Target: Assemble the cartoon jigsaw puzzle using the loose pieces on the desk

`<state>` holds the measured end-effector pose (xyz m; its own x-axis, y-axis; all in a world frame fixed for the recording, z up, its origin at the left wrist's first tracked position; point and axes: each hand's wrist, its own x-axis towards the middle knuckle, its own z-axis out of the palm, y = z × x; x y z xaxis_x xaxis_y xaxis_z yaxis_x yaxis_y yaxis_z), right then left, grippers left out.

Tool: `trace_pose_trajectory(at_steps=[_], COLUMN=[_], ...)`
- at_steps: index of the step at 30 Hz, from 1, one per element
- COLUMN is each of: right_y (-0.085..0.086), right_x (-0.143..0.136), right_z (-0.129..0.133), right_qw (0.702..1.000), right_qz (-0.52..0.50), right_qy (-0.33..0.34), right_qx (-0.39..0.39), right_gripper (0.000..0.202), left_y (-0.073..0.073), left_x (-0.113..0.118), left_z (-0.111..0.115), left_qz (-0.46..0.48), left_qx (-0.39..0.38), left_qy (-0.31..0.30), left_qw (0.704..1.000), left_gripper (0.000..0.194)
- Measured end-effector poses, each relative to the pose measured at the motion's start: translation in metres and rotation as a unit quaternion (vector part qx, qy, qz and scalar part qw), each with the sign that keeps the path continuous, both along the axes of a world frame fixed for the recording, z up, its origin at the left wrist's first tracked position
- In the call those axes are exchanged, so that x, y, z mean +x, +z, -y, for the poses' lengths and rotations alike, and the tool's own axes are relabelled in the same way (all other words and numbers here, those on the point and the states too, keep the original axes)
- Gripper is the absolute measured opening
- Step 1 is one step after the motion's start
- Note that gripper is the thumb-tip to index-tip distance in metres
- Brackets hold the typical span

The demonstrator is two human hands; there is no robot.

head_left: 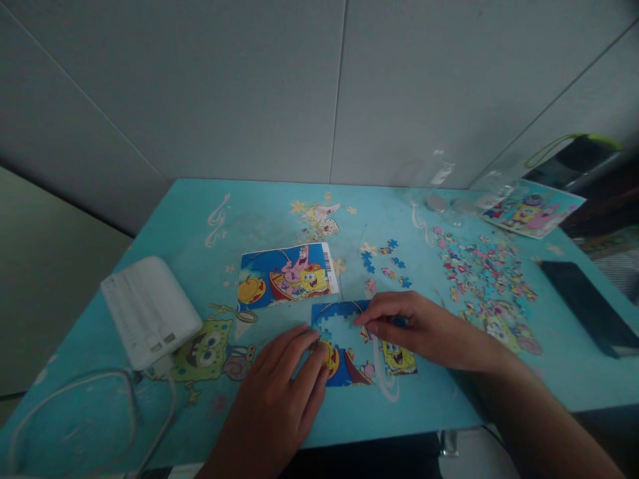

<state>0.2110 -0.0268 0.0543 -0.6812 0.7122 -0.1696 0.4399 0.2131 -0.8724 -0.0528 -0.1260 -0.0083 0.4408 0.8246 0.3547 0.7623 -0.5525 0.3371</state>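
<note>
A partly assembled jigsaw puzzle point(342, 378) lies near the table's front, its middle showing bare tabletop. My left hand point(284, 386) rests at its left side, fingers stretched out and touching the left edge pieces. Over the upper right of the puzzle, my right hand point(414, 326) pinches with thumb and index finger at what appears to be a small jigsaw piece, mostly hidden by the fingertips. A joined section with a yellow cartoon face point(398, 358) shows beneath that hand. Just behind lies the reference picture card point(289, 274). Several loose blue pieces point(368, 261) are scattered behind my right hand.
A large pile of mixed pieces point(486, 266) spreads at the right, beside a dark flat case point(592, 306). Clear bottles point(439, 179) and another picture card point(534, 209) stand at the back right. A white power bank point(150, 309) with a cable point(74, 378) lies left.
</note>
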Motion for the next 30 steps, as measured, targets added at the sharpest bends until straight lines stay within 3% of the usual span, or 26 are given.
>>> trace_pose_trajectory(at_steps=[6,13,20,30], right_y=[0.005,0.005,-0.006,-0.006], right_x=[0.002,0.019,0.011,0.002], right_z=[-0.001,-0.008,-0.003,0.002], right_qw=[0.999,0.989,0.989,0.987], right_qz=[0.014,0.056,0.11,0.132], right_qy=[-0.018,-0.128,-0.079,-0.086], right_qx=[-0.024,-0.045,-0.061,-0.018], right_gripper=[0.023,0.023,0.017,0.016], left_y=[0.001,0.0,-0.001,-0.001], left_x=[0.0,0.002,0.0,-0.001], left_z=[-0.001,-0.002,-0.001,0.0], left_qz=[-0.003,0.002,0.005,0.004], left_qx=[0.006,0.006,0.012,0.012], left_qy=[-0.002,-0.003,-0.009,-0.011], left_qw=[1.0,1.0,1.0,1.0], left_gripper=[0.025,0.024,0.025,0.024])
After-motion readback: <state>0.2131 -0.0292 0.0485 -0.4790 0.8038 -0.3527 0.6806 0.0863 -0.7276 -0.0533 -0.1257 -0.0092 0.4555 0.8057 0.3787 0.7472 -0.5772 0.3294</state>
